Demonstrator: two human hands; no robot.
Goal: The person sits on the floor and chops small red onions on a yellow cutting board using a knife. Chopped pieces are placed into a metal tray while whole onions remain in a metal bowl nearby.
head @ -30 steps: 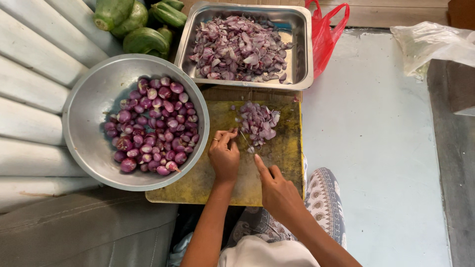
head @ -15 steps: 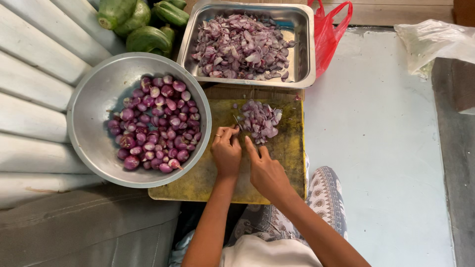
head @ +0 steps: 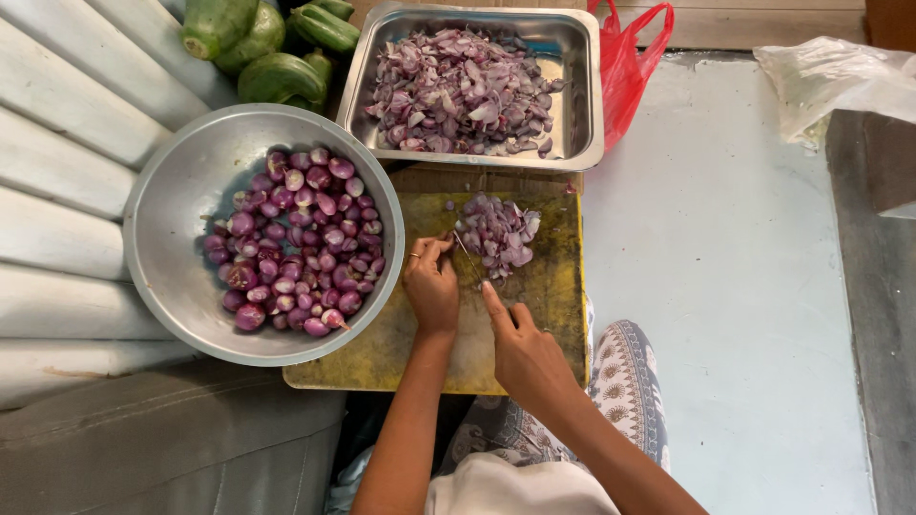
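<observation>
My left hand [head: 431, 278] rests fingers-down on a worn yellow cutting board [head: 553, 296], its fingertips curled over something small that stays hidden. My right hand [head: 522, 348] grips a knife [head: 469, 259] whose thin blade runs up beside the left fingertips. Just past the blade lies a small pile of chopped purple shallots [head: 499, 232]. A round metal bowl [head: 172, 257] of peeled whole shallots [head: 294, 240] overlaps the board's left side. Behind the board a rectangular metal tray [head: 577, 105] holds a larger heap of chopped shallot pieces [head: 456, 91].
Green gourds [head: 267, 38] lie at the top left beside the tray. A red plastic bag [head: 630, 57] sits right of the tray, a clear plastic bag [head: 830, 81] at the far right. Pale floor [head: 744, 305] stretches right; white slats [head: 67, 143] and a grey cushion [head: 162, 448] lie left.
My right hand has slid the knife closer to my left fingertips and the chopped pile. The left hand has stayed in place on the board.
</observation>
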